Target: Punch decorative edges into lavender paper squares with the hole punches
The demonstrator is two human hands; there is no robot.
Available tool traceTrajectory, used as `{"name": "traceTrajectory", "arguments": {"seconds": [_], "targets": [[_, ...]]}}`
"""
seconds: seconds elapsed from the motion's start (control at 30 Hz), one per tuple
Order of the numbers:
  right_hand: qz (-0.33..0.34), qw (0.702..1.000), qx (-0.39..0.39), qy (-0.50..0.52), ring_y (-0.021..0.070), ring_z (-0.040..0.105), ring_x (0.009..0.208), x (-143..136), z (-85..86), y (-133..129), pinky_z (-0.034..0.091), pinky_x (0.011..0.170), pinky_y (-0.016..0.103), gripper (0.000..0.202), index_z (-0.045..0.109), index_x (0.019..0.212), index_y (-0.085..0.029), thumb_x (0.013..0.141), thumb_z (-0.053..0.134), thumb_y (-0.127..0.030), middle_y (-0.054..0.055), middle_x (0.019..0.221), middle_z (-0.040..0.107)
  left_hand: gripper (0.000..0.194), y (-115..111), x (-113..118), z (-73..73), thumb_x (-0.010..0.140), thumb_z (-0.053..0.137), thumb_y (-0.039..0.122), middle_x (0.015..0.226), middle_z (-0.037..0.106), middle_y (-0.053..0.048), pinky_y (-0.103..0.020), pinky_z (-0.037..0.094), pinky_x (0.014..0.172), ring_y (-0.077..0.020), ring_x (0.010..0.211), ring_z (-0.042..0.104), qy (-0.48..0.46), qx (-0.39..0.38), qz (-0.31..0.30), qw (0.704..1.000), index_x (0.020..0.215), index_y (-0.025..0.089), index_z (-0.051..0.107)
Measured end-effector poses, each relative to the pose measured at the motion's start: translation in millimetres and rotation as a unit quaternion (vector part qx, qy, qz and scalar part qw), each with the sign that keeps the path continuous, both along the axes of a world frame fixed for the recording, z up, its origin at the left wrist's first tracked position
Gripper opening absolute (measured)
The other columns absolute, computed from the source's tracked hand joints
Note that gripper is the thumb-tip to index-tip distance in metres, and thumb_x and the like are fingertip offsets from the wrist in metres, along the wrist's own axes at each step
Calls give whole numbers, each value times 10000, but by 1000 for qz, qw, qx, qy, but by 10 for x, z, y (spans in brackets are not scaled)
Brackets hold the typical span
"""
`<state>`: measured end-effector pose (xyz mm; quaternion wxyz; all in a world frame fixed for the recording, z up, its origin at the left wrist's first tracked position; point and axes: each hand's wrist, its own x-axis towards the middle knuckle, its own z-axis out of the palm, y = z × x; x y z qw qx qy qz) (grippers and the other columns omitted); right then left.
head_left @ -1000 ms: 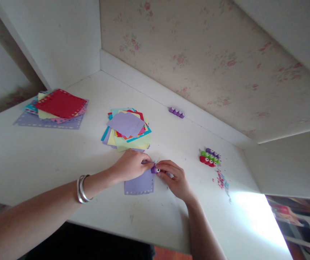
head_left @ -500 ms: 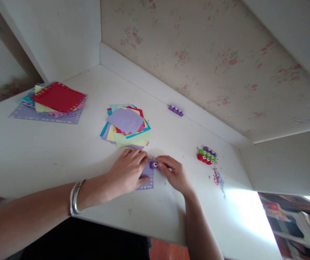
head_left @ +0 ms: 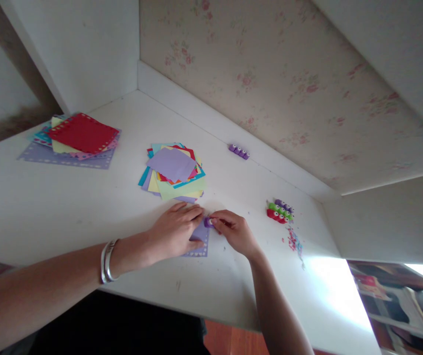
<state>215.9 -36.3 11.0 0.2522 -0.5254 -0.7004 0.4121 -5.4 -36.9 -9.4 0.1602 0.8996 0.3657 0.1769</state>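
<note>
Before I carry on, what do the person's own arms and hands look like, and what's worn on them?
The left hand and right hand are ungloved, and no sleeve shows on either forearm. Shiny silver bangles, seemingly two, circle the left wrist; none shows on the right.

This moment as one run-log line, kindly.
left hand: spread on purple paper | right hand: holding purple punch at paper's edge
</note>
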Motion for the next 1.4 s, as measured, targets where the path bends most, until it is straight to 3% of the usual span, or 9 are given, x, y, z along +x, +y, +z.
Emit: {"name": "traceTrajectory", "arguments": {"seconds": [0.47, 0.77, 1.07, 1.4], "targets": [[-31, 998, -49, 14, 128, 577, 641, -38, -5, 47, 479, 616, 262, 229, 742, 901, -213, 847, 655, -418, 33, 827, 693, 598, 17, 2, -22, 800, 661, 527, 1370, 552, -100, -400, 252, 1118, -262, 1290, 466, -9, -8, -1, 1000, 1266, 167, 559], [-32, 985, -167, -40, 133, 595, 585, -69, 78, 221, 485, 574, 261, 224, 733, 868, -185, 767, 711, -383, 28, 725, 707, 564, 22, 14, -22, 781, 674, 533, 1344, 563, -67, -396, 244, 1128, -253, 1261, 491, 2, -21, 12, 1000, 1238, 218, 576], [-17, 982, -145, -116, 126, 590, 526, -152, 147, 273, 399, 469, 207, 162, 651, 663, -197, 761, 690, -321, -13, 557, 639, 535, 33, 13, 36, 772, 697, 522, 1266, 593, -68, -401, 280, 1094, -252, 1197, 532, 7, -14, 2, 1000, 1195, 213, 590], [13, 975, -222, -2, 127, 641, 642, -35, 109, 330, 529, 607, 252, 217, 707, 783, -176, 750, 743, -387, 32, 759, 716, 519, 32, 9, 55, 778, 696, 508, 1256, 605, -76, -395, 310, 1070, -252, 1181, 546, 11, -1, -3, 1000, 1191, 213, 587]]}}
